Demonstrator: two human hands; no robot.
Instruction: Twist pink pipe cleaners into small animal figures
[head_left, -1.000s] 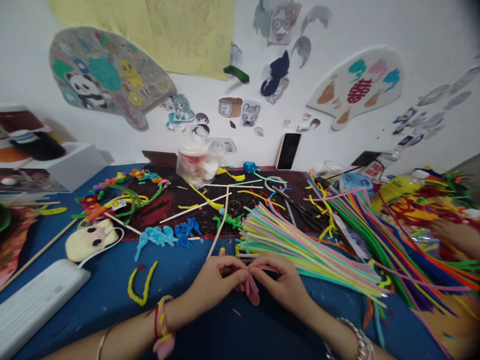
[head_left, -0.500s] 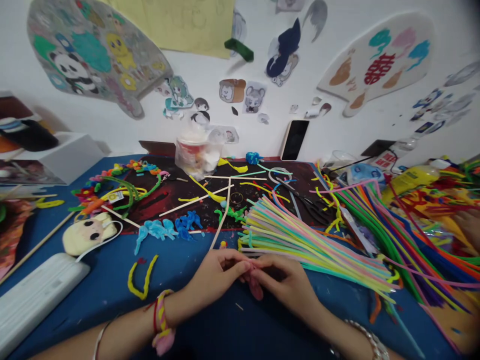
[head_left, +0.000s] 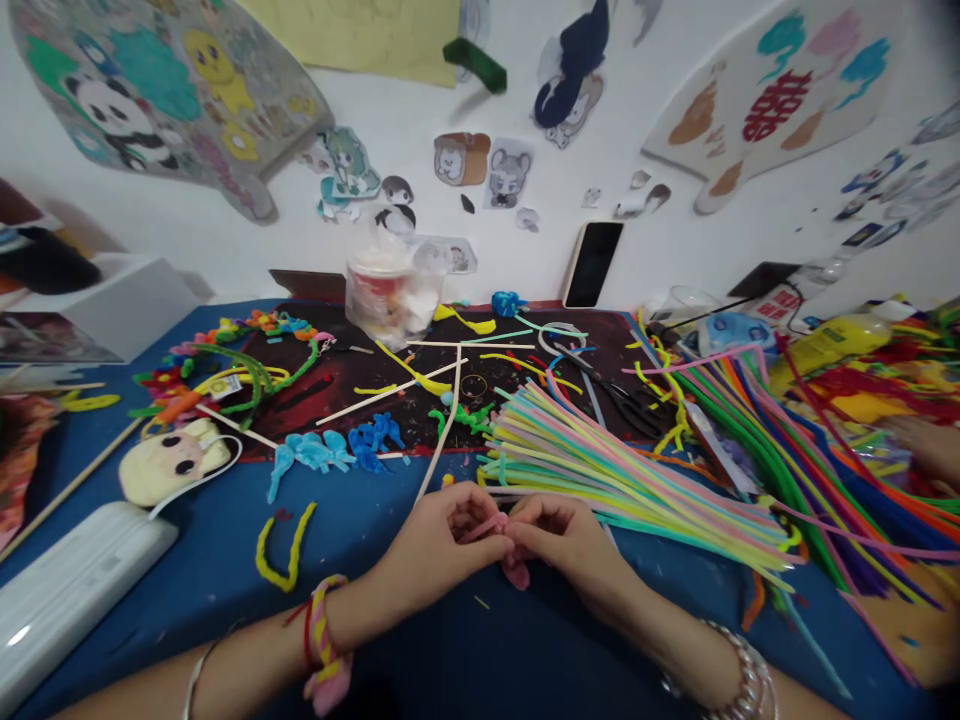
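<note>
A small pink pipe-cleaner piece (head_left: 516, 572) is pinched between both hands near the front middle of the blue table. My left hand (head_left: 450, 535) has thumb and fingers closed on it, with a pink strand showing between them. My right hand (head_left: 566, 545) meets it from the other side, fingertips closed on the same piece. A pink loop hangs below the fingertips. Just beyond my right hand lies a thick bundle of pastel pipe cleaners (head_left: 600, 470). Twisted blue pieces (head_left: 337, 450) and a bent yellow strip (head_left: 286, 550) lie left of my left hand.
A white power strip (head_left: 82, 590) and a plush face (head_left: 172, 465) lie at the left. Behind are a bagged cup (head_left: 390, 290), black scissors (head_left: 630, 408) and an upright phone (head_left: 593, 265). Darker pipe cleaners (head_left: 810, 480) and another person's hand (head_left: 926, 445) are at the right.
My left hand's fingers have lifted and curled, showing more of the pink strand. The hanging pink loop has shifted slightly up. The camera view has tilted a little downward.
</note>
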